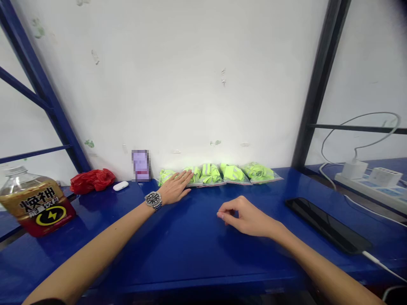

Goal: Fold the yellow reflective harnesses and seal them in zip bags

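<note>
Blue shelf [190, 254] up close, left hand [176, 187] flat on bagged hi-vis vests [233, 173], probably pinning the row against the wall [190, 84]; right hand [246, 219] curled, fingertips [221, 215] pinching nothing visible.

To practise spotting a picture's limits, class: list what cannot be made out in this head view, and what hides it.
All in the head view:
Small upright card at the wall: pixelated, unreadable.
Green packets: contents too small to tell; the left hand covers part of the row.
Right hand: curled fingers hide whether they pinch anything.
Bottle: cut off by the left edge.
Power strip: runs off the right edge.
</note>
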`<state>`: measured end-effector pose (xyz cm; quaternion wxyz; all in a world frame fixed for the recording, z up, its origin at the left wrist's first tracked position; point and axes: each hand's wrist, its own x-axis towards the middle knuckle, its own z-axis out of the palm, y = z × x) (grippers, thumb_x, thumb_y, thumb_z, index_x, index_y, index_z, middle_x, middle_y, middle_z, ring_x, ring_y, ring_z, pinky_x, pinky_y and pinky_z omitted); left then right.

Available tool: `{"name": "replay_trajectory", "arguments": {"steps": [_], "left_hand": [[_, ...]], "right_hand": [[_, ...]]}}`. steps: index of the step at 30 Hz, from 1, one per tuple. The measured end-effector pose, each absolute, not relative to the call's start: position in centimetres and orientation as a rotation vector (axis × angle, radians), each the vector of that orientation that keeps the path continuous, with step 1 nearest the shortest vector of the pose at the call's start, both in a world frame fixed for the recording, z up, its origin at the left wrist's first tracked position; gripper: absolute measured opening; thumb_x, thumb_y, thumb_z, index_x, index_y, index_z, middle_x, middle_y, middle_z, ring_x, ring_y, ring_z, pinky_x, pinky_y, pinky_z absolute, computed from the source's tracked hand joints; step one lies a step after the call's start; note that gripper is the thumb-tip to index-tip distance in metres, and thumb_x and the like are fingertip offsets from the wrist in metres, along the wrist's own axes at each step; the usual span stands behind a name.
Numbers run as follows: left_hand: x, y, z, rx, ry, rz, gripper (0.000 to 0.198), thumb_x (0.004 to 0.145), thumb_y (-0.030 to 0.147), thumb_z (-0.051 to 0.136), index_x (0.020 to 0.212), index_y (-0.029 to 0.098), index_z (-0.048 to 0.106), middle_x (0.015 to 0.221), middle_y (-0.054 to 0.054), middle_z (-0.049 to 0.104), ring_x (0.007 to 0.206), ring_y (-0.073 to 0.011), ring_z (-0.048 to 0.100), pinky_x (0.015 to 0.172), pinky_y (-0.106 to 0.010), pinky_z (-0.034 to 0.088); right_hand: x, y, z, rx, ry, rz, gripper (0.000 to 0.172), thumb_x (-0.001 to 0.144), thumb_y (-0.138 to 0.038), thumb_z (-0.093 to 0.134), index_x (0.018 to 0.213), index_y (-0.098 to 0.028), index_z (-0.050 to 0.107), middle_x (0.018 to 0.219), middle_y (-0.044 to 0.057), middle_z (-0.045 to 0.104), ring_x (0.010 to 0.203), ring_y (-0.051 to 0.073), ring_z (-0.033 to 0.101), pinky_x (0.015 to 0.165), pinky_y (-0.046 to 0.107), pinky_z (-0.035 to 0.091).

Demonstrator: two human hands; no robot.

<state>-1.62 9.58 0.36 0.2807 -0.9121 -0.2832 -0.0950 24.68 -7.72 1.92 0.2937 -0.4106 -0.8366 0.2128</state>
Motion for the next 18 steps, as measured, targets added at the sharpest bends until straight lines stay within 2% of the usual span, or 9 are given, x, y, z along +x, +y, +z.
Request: {"name": "replay_trajectory", "arguments": {"steps": [2,4,7,10,12,14,16,18], "left_hand": [[-3.0,9.0,0.7,-2.384,-0.788,-0.319,0.062,0.097,0.043,0.028,0.149,0.014,0.012,0.154,-0.015,0.021,0.142,-0.0252,0.021,0.115,-0.042,0.02],[-4.7,9.1,0.9,-2.298,-0.938,-0.355,0.067,0.095,0.048,0.033,0.148,0.01,0.016,0.151,-0.02,0.026,0.141,-0.0297,0.024,0.113,-0.046,0.023],[-7.3,9.6,1.1,-2.275,-1.167,-0.241,0.065,0.092,0.052,0.04,0.141,0.011,0.03,0.14,-0.024,0.041,0.127,-0.0337,0.045,0.101,-0.045,0.039],[-9.0,9.0,1.5,-2.283,-1.261,-0.092,0.049,0.095,0.039,0.039,0.136,0.011,0.035,0.129,-0.024,0.049,0.099,-0.0288,0.063,0.082,-0.039,0.05],[-9.4,7.6,1.8,-2.272,-1.271,0.01,0.04,0.095,0.021,0.035,0.133,0.009,0.037,0.119,-0.022,0.055,0.086,-0.0252,0.065,0.074,-0.036,0.05],[-9.3,5.8,1.8,-2.309,-1.232,0.093,0.038,0.089,0.007,0.033,0.126,0.01,0.044,0.11,-0.017,0.058,0.081,-0.0232,0.064,0.071,-0.034,0.05],[-8.9,4.1,1.6,-2.373,-1.161,0.093,0.036,0.088,0.005,0.033,0.119,0.013,0.05,0.101,-0.012,0.06,0.081,-0.0218,0.063,0.071,-0.032,0.049],[-8.1,3.0,1.3,-2.358,-1.115,-0.007,0.031,0.092,0.011,0.033,0.115,0.014,0.052,0.093,-0.011,0.06,0.081,-0.0216,0.061,0.072,-0.033,0.048]], "right_hand": [[25.0,-7.9,1.8,-1.129,-2.202,0.6,0.031,0.092,-0.031,0.045,0.079,-0.015,0.068,0.063,0.002,0.063,0.055,0.011,0.05,0.052,0.023,0.034],[25.3,-7.9,1.8,-1.154,-2.182,0.623,0.031,0.092,-0.033,0.045,0.08,-0.016,0.068,0.064,0.002,0.064,0.055,0.011,0.05,0.052,0.023,0.034],[25.3,-7.9,1.5,-1.164,-2.175,0.647,0.031,0.092,-0.034,0.045,0.08,-0.016,0.068,0.063,0.002,0.063,0.054,0.011,0.047,0.051,0.023,0.033],[25.2,-7.9,1.3,-1.162,-2.178,0.662,0.03,0.091,-0.034,0.046,0.079,-0.017,0.068,0.062,0.001,0.063,0.052,0.01,0.045,0.049,0.022,0.032],[25.1,-7.9,1.3,-1.167,-2.177,0.672,0.03,0.091,-0.033,0.046,0.08,-0.017,0.067,0.062,0.001,0.063,0.051,0.01,0.044,0.049,0.022,0.032],[25.0,-8.0,1.2,-1.17,-2.174,0.682,0.03,0.091,-0.034,0.046,0.08,-0.017,0.067,0.061,0.001,0.063,0.05,0.01,0.044,0.048,0.022,0.032],[24.9,-8.0,1.2,-1.164,-2.173,0.691,0.03,0.092,-0.033,0.045,0.08,-0.017,0.067,0.06,0.001,0.063,0.05,0.009,0.045,0.048,0.021,0.032],[24.7,-7.9,1.2,-1.162,-2.179,0.702,0.029,0.091,-0.033,0.045,0.079,-0.016,0.066,0.061,0.001,0.063,0.049,0.009,0.045,0.048,0.021,0.032]]}}
